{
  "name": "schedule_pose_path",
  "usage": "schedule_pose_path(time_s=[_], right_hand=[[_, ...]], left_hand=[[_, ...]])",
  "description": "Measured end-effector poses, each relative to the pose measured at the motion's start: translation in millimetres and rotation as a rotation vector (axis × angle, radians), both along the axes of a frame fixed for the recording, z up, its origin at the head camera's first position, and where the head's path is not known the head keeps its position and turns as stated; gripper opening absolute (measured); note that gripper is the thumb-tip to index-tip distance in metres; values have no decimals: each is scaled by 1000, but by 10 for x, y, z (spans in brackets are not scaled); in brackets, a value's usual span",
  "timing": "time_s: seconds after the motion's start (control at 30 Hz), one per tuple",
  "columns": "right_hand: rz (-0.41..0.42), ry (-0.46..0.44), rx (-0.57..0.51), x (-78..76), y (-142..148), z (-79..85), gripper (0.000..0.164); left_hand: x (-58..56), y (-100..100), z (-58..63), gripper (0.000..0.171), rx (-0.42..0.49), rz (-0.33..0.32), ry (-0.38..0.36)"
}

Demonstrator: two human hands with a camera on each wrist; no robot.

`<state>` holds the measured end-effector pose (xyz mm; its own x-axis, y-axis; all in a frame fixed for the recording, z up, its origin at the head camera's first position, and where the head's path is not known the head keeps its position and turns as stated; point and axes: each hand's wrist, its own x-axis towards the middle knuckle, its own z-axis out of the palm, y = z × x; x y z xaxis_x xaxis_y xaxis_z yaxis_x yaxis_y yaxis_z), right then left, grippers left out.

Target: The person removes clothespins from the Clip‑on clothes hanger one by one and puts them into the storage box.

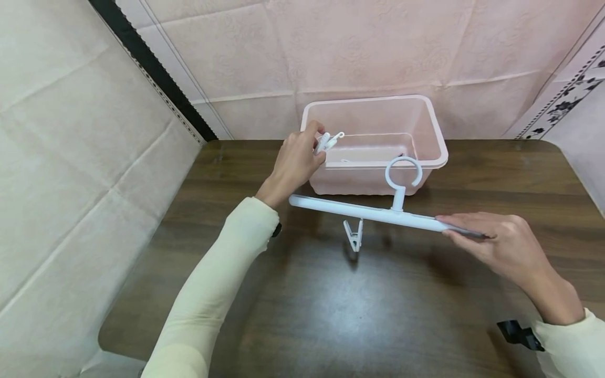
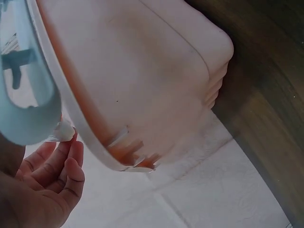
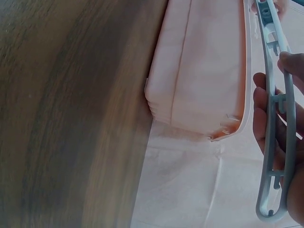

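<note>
My right hand [image 1: 508, 247] grips the right end of a light-blue clip hanger [image 1: 340, 207], with thumb and fingers on either side of its bar. The hanger is held level in front of a pink plastic bin, its round hook [image 1: 398, 195] pointing up. A pale clip [image 1: 355, 239] hangs under the bar near its middle. My left hand [image 1: 295, 160] pinches a white clip [image 1: 336, 139] over the bin's front left rim. In the left wrist view, the hanger's rounded end [image 2: 28, 126] partly covers that clip. Slots and small hooks show along the hanger [image 3: 267, 156] in the right wrist view.
The pink bin [image 1: 373, 181] stands at the back of the dark wooden table [image 1: 302, 315], against a pale cloth backdrop [image 1: 368, 47]. Small pale pieces lie inside it. Another cloth sheet [image 1: 71, 157] hangs along the left side.
</note>
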<state>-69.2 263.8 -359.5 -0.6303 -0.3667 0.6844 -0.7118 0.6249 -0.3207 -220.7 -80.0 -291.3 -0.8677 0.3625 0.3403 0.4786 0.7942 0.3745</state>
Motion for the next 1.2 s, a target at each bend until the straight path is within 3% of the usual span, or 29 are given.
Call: schedule_pose_path(time_s=[0.6,0.93,1.2], right_hand=[[1,-9,-3,-9,-13,-17,48],[-14,-13,-5,-14,-21,-12,49],[-21,-19,-24,-22,-30,-20,50]], left_hand=[[2,-42,-79,38,39,28,-29],[88,-60,-51,41,41,26,-5],[262,-74,8,43,70,7,22]])
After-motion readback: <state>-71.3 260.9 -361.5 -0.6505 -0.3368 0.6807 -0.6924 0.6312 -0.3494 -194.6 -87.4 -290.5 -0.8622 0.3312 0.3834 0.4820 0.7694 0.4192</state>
